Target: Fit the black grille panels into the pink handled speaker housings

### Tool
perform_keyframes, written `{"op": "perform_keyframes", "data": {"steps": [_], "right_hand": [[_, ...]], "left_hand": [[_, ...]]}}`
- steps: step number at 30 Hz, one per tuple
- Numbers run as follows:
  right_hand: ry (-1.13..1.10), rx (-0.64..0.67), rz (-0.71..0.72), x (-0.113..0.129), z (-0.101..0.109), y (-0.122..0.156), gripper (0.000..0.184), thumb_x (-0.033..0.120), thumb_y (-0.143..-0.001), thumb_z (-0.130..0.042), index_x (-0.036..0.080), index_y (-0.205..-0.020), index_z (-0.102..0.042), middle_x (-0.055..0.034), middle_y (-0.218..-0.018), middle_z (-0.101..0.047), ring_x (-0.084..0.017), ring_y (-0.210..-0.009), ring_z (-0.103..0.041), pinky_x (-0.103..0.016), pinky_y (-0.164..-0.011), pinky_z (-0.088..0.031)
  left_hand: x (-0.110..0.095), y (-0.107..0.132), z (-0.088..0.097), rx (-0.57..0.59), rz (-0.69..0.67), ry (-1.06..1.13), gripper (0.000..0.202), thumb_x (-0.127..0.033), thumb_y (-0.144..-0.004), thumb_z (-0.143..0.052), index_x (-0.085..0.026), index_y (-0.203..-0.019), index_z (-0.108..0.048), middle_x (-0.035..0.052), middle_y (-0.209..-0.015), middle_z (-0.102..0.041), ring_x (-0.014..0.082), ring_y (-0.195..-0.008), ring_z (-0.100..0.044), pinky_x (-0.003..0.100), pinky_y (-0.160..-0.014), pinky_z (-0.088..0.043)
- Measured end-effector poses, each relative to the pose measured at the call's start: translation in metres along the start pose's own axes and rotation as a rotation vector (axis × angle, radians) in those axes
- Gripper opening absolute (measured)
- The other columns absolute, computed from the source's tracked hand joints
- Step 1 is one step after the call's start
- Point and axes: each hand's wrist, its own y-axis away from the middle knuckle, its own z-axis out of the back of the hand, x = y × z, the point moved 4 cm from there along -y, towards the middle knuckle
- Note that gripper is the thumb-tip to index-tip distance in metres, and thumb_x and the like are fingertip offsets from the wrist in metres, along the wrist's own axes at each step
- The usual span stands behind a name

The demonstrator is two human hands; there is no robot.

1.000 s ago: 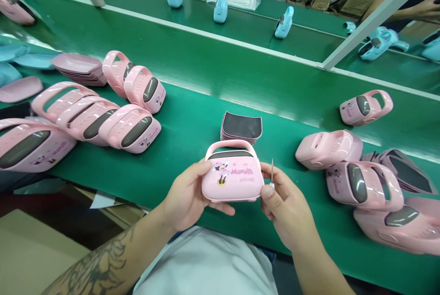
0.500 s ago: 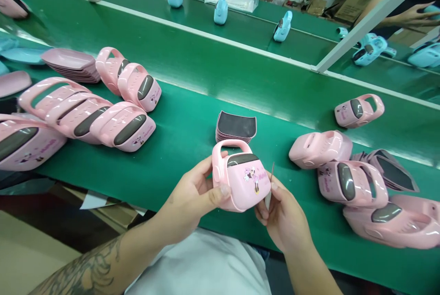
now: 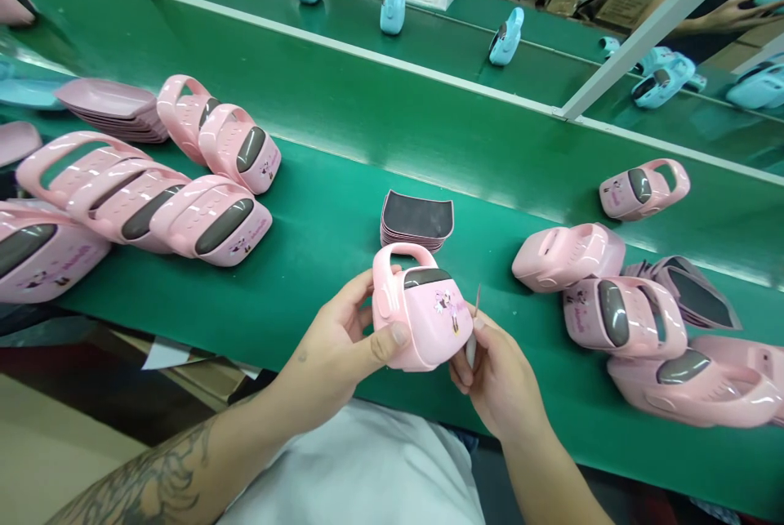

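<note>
My left hand (image 3: pixel 334 337) grips a pink plastic handbag-shaped case (image 3: pixel 425 313), its thumb pressed on the front. The case is tilted, with a printed cartoon figure and a grey oval panel facing up. My right hand (image 3: pixel 499 374) pinches a thin pointed pick (image 3: pixel 476 304) with a whitish lower part, and its fingers sit against the case's lower right edge. A stack of dark grey pads with pink rims (image 3: pixel 417 220) lies on the green conveyor belt (image 3: pixel 343 239) just beyond the case.
Several pink cases (image 3: pixel 211 219) lie to the left on the belt, and more (image 3: pixel 625 317) lie to the right beside a stack of pink shells (image 3: pixel 686 292). A white rail (image 3: pixel 367 43) separates a farther belt holding blue cases (image 3: pixel 392 4). A co-worker's hand (image 3: pixel 728 19) shows at upper right.
The case has turned from facing me flat to tilted, its handle swung left. My left thumb has moved onto its front, and the pick has stayed close by its right edge.
</note>
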Motion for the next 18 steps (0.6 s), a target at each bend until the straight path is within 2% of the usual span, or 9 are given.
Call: {"op": "perform_keyframes", "data": {"steps": [2, 4, 5, 7, 9, 11, 14, 16, 18], "right_hand": [[0.155, -0.008, 0.037, 0.002, 0.001, 0.003, 0.052, 0.054, -0.102, -0.053, 0.017, -0.131, -0.074, 0.0060, -0.049, -0.044, -0.015, -0.047, -0.040, -0.026, -0.046, -0.038], [0.318, -0.026, 0.106, 0.005, 0.004, 0.005, 0.056, 0.057, -0.101, -0.056, 0.020, -0.138, -0.074, 0.0033, -0.054, -0.053, -0.016, -0.049, -0.044, -0.029, -0.047, -0.041], [0.389, -0.032, 0.152, 0.007, 0.006, 0.007, 0.056, 0.058, -0.100, -0.058, 0.022, -0.141, -0.073, 0.0009, -0.061, -0.060, -0.016, -0.049, -0.046, -0.030, -0.047, -0.041], [0.513, -0.049, 0.255, 0.012, 0.009, 0.009, 0.052, 0.057, -0.102, -0.058, 0.030, -0.144, -0.072, -0.0049, -0.086, -0.075, -0.015, -0.052, -0.050, -0.031, -0.048, -0.043], [0.622, -0.095, 0.358, 0.018, 0.013, 0.011, 0.044, 0.053, -0.106, -0.055, 0.036, -0.143, -0.072, -0.0063, -0.105, -0.078, -0.016, -0.058, -0.056, -0.032, -0.054, -0.048], [0.734, -0.117, 0.461, 0.025, 0.014, 0.013, 0.036, 0.045, -0.108, -0.054, 0.038, -0.137, -0.076, -0.0046, -0.098, -0.077, -0.018, -0.067, -0.063, -0.033, -0.062, -0.052], [0.882, -0.058, 0.559, 0.030, 0.010, 0.012, 0.034, 0.034, -0.109, -0.052, 0.036, -0.132, -0.078, -0.0043, -0.093, -0.076, -0.021, -0.081, -0.070, -0.034, -0.071, -0.054], [0.973, -0.032, 0.583, 0.030, 0.006, 0.010, 0.037, 0.030, -0.110, -0.048, 0.032, -0.134, -0.077, -0.0055, -0.100, -0.077, -0.021, -0.085, -0.071, -0.033, -0.072, -0.054], [1.078, -0.029, 0.605, 0.028, 0.002, 0.008, 0.040, 0.028, -0.111, -0.045, 0.027, -0.137, -0.076, -0.0057, -0.094, -0.076, -0.020, -0.080, -0.070, -0.033, -0.068, -0.052]], "left_hand": [[0.000, -0.001, 0.001, 0.048, -0.019, 0.013, 0.070, -0.045, -0.088, -0.086, -0.028, -0.149, -0.058, 0.0139, -0.146, -0.067, 0.0361, -0.132, -0.066, 0.037, -0.096, -0.062], [0.003, -0.003, 0.006, 0.069, -0.015, 0.033, 0.077, -0.041, -0.082, -0.091, -0.029, -0.150, -0.055, 0.0142, -0.146, -0.067, 0.0377, -0.131, -0.067, 0.043, -0.101, -0.061], [0.005, -0.004, 0.011, 0.060, -0.006, 0.037, 0.080, -0.039, -0.079, -0.093, -0.029, -0.149, -0.054, 0.0143, -0.146, -0.067, 0.0385, -0.131, -0.067, 0.044, -0.102, -0.061], [0.011, -0.006, 0.025, 0.033, 0.001, 0.027, 0.082, -0.036, -0.077, -0.095, -0.028, -0.147, -0.054, 0.0152, -0.149, -0.066, 0.0402, -0.134, -0.066, 0.045, -0.101, -0.061], [0.016, -0.007, 0.039, 0.021, -0.019, -0.009, 0.084, -0.035, -0.075, -0.094, -0.028, -0.148, -0.053, 0.0161, -0.154, -0.062, 0.0412, -0.137, -0.063, 0.044, -0.100, -0.061], [0.021, -0.006, 0.052, -0.007, -0.064, -0.085, 0.087, -0.033, -0.072, -0.095, -0.028, -0.149, -0.054, 0.0156, -0.154, -0.061, 0.0400, -0.136, -0.063, 0.040, -0.098, -0.061], [0.026, -0.003, 0.066, -0.061, -0.126, -0.223, 0.087, -0.030, -0.068, -0.097, -0.027, -0.146, -0.059, 0.0141, -0.148, -0.066, 0.0363, -0.130, -0.066, 0.033, -0.095, -0.060], [0.029, 0.000, 0.071, -0.071, -0.142, -0.276, 0.084, -0.028, -0.068, -0.097, -0.027, -0.144, -0.061, 0.0132, -0.142, -0.069, 0.0344, -0.126, -0.067, 0.032, -0.094, -0.059], [0.032, 0.002, 0.073, -0.069, -0.143, -0.288, 0.083, -0.028, -0.067, -0.097, -0.026, -0.142, -0.063, 0.0126, -0.138, -0.071, 0.0330, -0.122, -0.069, 0.032, -0.093, -0.059]]}}
